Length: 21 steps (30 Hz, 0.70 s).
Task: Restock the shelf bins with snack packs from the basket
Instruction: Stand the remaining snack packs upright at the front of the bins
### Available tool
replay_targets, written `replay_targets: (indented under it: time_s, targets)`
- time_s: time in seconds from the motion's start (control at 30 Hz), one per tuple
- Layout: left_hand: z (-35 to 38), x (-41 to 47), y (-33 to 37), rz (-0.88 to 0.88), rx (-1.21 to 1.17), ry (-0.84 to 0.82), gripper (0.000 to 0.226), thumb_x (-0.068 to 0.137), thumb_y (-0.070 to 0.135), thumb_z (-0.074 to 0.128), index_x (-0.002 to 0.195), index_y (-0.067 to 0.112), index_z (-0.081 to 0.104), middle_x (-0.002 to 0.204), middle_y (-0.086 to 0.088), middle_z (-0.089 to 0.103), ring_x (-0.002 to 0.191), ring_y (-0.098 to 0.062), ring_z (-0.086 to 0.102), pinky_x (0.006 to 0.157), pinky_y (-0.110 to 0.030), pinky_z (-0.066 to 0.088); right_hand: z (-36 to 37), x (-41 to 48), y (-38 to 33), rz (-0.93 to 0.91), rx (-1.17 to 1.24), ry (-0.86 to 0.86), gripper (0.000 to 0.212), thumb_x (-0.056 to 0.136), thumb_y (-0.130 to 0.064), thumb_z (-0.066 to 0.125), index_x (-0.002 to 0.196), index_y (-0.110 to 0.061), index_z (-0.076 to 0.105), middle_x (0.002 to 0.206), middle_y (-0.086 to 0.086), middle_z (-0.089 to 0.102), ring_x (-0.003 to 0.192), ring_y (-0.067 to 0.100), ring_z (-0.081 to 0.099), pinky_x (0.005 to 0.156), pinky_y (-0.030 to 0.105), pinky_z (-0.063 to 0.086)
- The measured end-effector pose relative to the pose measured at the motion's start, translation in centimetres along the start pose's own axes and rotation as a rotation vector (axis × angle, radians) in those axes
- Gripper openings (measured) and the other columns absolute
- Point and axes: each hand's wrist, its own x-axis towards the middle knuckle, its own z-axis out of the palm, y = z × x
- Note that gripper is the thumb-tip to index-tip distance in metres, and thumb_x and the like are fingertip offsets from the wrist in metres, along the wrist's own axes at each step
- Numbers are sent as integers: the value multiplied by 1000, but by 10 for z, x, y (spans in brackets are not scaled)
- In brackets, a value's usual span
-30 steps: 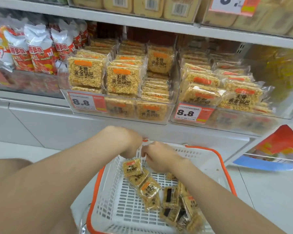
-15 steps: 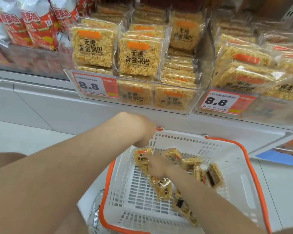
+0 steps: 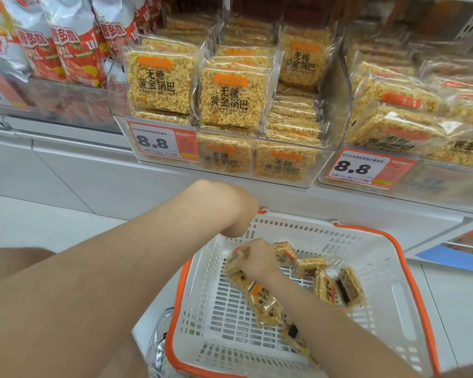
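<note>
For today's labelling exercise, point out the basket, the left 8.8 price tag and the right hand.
basket [image 3: 311, 236], head view, far white wall.
left 8.8 price tag [image 3: 155, 143], head view, the printed digits.
right hand [image 3: 254, 259], head view, back of the hand.

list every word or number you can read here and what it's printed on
"8.8": left price tag
"8.8": right price tag
"无糖 黄金锅巴": shelf packs
Too blurred or small to read: the red bags, the basket packs, the fine print on both tags.
</note>
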Motion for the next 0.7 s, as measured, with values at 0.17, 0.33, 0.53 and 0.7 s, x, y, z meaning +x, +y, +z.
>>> replay_targets:
  time_s: [0.17, 0.33, 0.53, 0.7]
  targets:
    - [2, 5, -8, 1, -19, 27, 23, 104, 7, 44, 119, 21, 55, 114, 2, 40, 96, -22, 38, 75, -30, 37, -36, -16, -16, 65, 163, 55, 9, 85, -7, 73, 90, -13, 77, 98, -3, 72, 91, 13, 69, 69, 20, 54]
    - [-4, 0, -13, -5, -76, 48, 31, 105, 12, 44, 130, 15, 60, 132, -5, 62, 100, -25, 50, 84, -36, 43, -64, -51, -41, -25, 173, 114, 19, 85, -14, 69, 99, -17, 56, 91, 9, 67, 70, 22, 65, 55, 31, 49]
    - [-28, -36, -10, -63, -151, 219, 16, 103, 10, 47, 92, 12, 57, 98, -10, 57, 83, -28, 61, 66, -36, 46, -110, -95, -81, -329, 24, 209, 18, 90, -15, 58, 103, -24, 49, 72, 4, 66, 66, 23, 63, 61, 49, 55]
    - [-49, -64, -19, -23, -567, 684, 32, 98, 16, 50, 73, 5, 67, 68, -13, 70, 55, -20, 62, 52, -32, 51, -177, -128, -117, -610, -115, 461, 22, 89, -20, 51, 110, -27, 56, 63, -2, 62, 61, 25, 59, 55, 45, 53]
